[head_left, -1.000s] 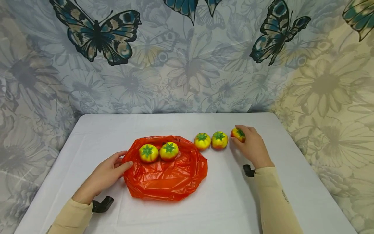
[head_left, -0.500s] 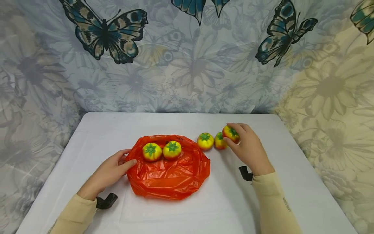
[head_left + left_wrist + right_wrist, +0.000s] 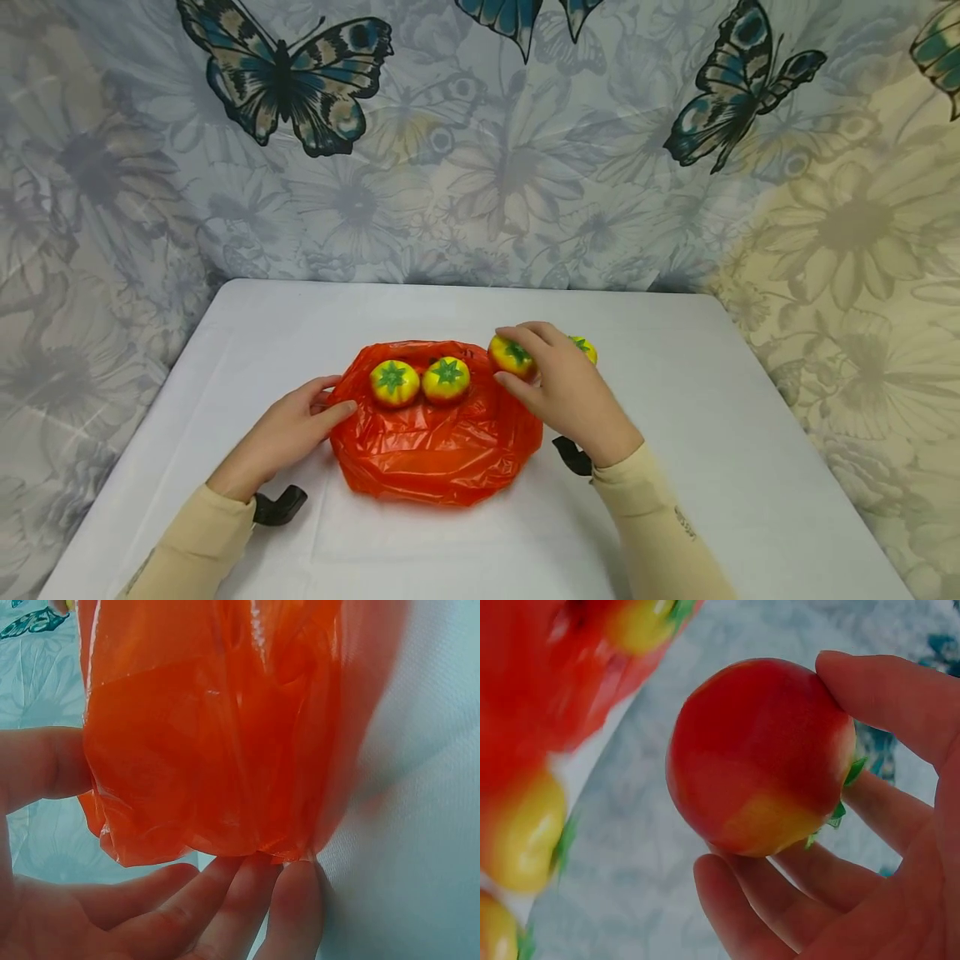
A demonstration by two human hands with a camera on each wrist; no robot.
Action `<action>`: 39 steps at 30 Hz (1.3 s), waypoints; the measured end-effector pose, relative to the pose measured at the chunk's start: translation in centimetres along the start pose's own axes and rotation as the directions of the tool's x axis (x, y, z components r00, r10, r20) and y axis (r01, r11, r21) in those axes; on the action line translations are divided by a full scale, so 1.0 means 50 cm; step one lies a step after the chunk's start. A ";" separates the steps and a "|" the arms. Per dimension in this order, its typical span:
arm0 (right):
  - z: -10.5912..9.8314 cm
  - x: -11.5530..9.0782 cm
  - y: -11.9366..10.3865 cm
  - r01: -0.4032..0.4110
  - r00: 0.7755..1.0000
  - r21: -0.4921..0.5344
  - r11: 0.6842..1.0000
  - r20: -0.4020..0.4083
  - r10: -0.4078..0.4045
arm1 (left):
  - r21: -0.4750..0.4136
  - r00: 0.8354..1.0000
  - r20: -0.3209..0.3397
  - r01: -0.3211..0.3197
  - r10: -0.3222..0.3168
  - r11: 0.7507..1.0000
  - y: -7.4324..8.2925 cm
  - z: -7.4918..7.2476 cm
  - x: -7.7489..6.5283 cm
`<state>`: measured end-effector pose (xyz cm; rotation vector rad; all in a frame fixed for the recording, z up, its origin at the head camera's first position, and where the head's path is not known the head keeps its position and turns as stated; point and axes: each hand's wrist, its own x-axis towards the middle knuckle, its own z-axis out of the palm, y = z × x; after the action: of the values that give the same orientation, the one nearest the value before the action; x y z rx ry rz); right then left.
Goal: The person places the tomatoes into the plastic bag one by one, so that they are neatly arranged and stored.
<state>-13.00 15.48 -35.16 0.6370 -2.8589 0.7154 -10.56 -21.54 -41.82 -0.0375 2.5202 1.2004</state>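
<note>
Orange bag (image 3: 435, 442) sat mid-table, its edge pinched by the left hand (image 3: 281, 437). The right hand (image 3: 566, 392) gripped a tomato (image 3: 512, 356) just over the bag's right rim, two more tomatoes (image 3: 420, 382) resting on it.

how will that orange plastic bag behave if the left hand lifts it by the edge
Probably floppy: the orange plastic bag lies crumpled and thin, folding where the left hand pinches it. It would likely sag, and the two tomatoes on it could roll off.

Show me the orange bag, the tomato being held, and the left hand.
orange bag (image 3: 435, 450), head view, crinkled front of the plastic.
held tomato (image 3: 757, 754), right wrist view, its red side.
left hand (image 3: 281, 437), head view, back of the hand.
</note>
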 end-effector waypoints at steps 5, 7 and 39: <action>0.038 0.004 -0.051 0.081 0.996 -0.004 0.997 0.035 -0.081 | 0.001 1.000 0.002 -0.016 0.016 1.000 -0.001 0.001 0.002; 0.054 0.006 -0.071 0.115 0.992 -0.006 0.993 0.054 -0.115 | 0.001 1.000 0.000 -0.018 0.018 1.000 -0.002 0.001 0.002; 0.205 0.008 -0.183 0.306 0.912 -0.031 0.952 0.297 -0.283 | 0.000 1.000 -0.010 -0.005 0.005 1.000 -0.004 -0.002 0.000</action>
<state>-9.62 3.14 -40.25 1.2213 -2.9233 0.4959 -10.55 -21.76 -41.93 -0.0369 2.5301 1.2054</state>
